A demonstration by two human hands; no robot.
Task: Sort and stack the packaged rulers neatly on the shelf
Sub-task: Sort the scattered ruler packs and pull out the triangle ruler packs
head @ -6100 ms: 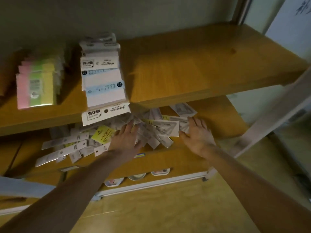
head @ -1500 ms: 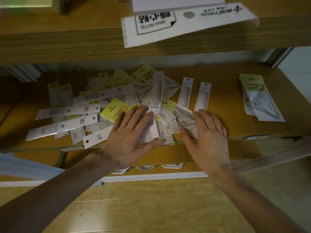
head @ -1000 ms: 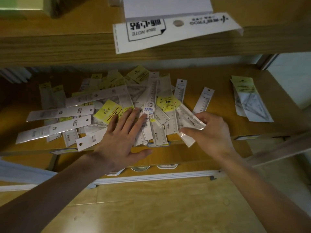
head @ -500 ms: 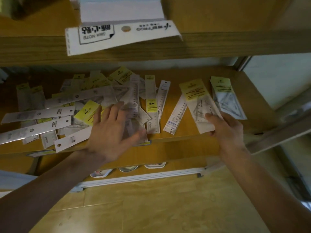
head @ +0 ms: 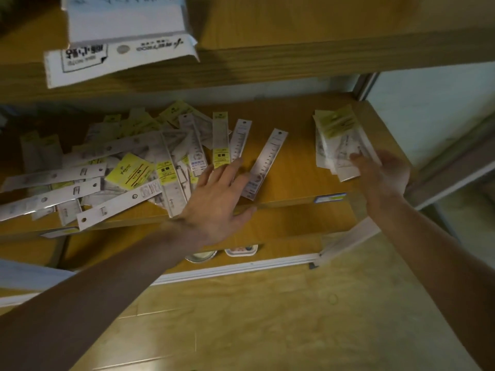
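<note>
left hand (head: 214,202) lies flat, fingers spread, on the ruler pile (head: 120,170); right hand (head: 381,175), blurred, fingers loosely straight, touches the right-side stack (head: 334,140).

We are looking at a shelf (head: 294,167) of yellow-brown wood grain with a smooth, faintly shining face, and the floor (head: 267,317) near us is showing the same smooth wood-look boards. The packaged rulers (head: 128,172) heaped on the left are lying in clear glossy plastic sleeves with matt yellow and white paper cards, as is the small stack (head: 334,140) on the right. We are seeing matt white paper packets (head: 120,38) on the upper board, and a pale smooth metal frame (head: 345,242) edging the unit.
</note>
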